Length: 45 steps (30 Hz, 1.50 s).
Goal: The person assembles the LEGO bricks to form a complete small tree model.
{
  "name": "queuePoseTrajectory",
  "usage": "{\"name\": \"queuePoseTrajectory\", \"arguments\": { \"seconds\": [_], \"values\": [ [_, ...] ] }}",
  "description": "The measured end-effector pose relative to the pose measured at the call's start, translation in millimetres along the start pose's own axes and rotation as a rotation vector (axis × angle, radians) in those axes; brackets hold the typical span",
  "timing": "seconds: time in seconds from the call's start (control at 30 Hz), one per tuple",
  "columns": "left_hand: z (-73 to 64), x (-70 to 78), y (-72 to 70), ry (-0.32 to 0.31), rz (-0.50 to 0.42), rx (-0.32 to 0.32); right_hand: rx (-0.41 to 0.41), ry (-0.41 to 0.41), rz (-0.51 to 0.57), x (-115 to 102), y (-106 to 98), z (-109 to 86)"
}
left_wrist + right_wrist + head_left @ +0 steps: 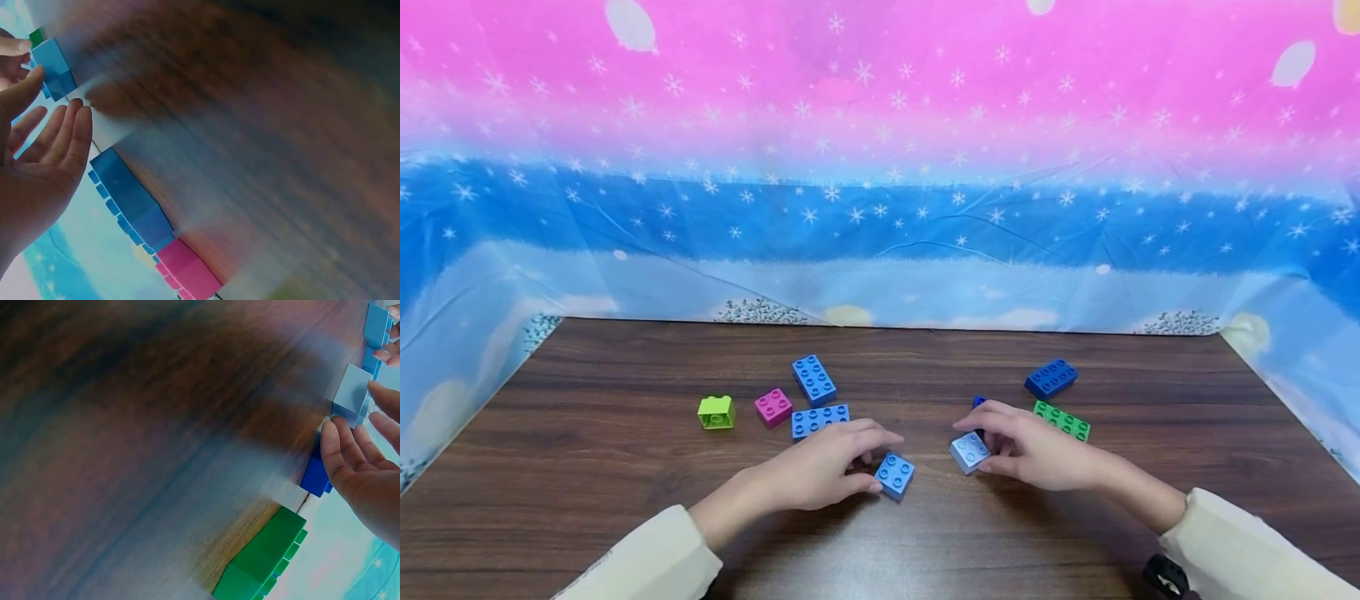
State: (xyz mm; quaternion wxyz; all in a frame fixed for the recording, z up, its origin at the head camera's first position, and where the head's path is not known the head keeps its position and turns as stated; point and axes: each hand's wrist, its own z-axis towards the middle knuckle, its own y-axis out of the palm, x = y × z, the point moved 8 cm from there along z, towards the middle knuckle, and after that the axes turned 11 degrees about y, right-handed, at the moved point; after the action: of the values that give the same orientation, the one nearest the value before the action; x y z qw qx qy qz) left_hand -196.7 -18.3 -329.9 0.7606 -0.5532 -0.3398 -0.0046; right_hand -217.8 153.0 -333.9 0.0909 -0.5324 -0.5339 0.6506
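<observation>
My left hand (831, 462) reaches around a blue 2x2 toy brick (894, 476), thumb tip right at its near left corner. The index finger extends past its far side, and the left wrist view shows the fingers straight and spread. My right hand (1037, 446) has its thumb against a light blue 2x2 brick (970, 452), pinching it with the curled fingers. In the right wrist view, the fingertips (334, 425) sit at the light blue brick's lower corner. A dark blue brick (316, 475) stands behind the right fingers, mostly hidden in the head view.
By the left hand lie a blue 2x4 brick (820, 421), another blue 2x4 brick (814, 380), a pink brick (773, 407) and a lime brick on its side (717, 412). Past the right hand are a green brick (1062, 422) and a dark blue 2x4 brick (1051, 379).
</observation>
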Motion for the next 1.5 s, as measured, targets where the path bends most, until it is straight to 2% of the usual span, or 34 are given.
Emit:
{"name": "queuePoseTrajectory", "arguments": {
  "seconds": [0.47,0.7,0.9,1.27,1.5],
  "values": [
    [4.4,0.1,-0.6,0.012,0.023,0.023,0.019,0.016,-0.034,1.9,-0.3,2.0],
    [6.8,-2.7,1.6,-0.027,0.057,0.061,0.017,0.013,-0.036,0.6,0.1,2.0],
    [8.5,-4.7,2.7,-0.046,0.05,0.09,0.022,0.004,-0.033,-0.3,-0.7,1.4],
    [9.9,-6.8,3.9,-0.068,0.043,0.097,0.023,0.017,-0.033,2.3,-0.4,2.2],
    [10.1,-7.2,4.0,-0.072,0.049,0.096,0.029,-0.002,-0.031,0.7,-0.3,3.8]
  ]
}}
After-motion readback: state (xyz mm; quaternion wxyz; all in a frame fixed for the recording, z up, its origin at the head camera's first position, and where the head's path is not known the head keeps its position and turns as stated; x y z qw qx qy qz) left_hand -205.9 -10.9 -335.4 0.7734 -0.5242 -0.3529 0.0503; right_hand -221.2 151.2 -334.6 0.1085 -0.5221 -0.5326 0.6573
